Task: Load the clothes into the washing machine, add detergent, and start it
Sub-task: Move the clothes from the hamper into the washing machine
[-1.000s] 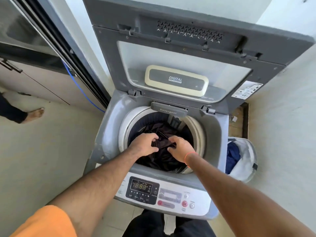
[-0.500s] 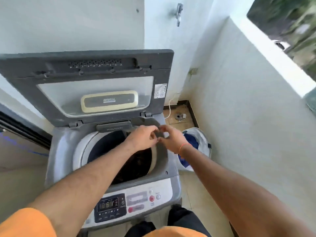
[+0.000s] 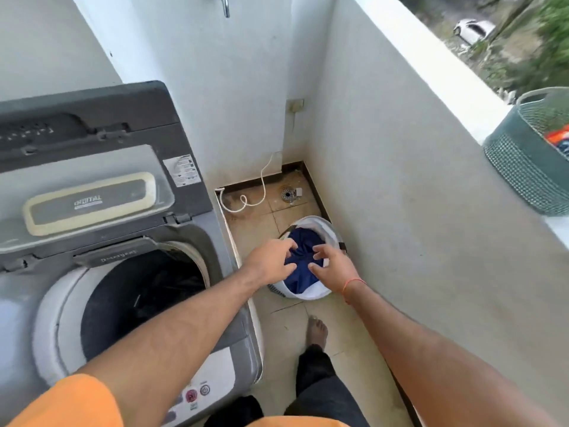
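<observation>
Both hands over round white laundry basket (image 3: 320, 224) on tiled floor right of grey top-load washing machine (image 3: 197, 229). Left hand (image 3: 271, 265) and right hand (image 3: 331, 268): fingers spread, curled over dark blue garment (image 3: 300, 268) inside, holding nothing. Machine lid up, dark clothes (image 3: 166, 285) in drum.

daylight from right | soft shadows | motion blur | edges warped

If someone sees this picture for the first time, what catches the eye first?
Both hands, left and right, reach with spread fingers over blue clothes in a white laundry basket on the floor. At left stands the open washing machine, dark clothes inside.
</observation>
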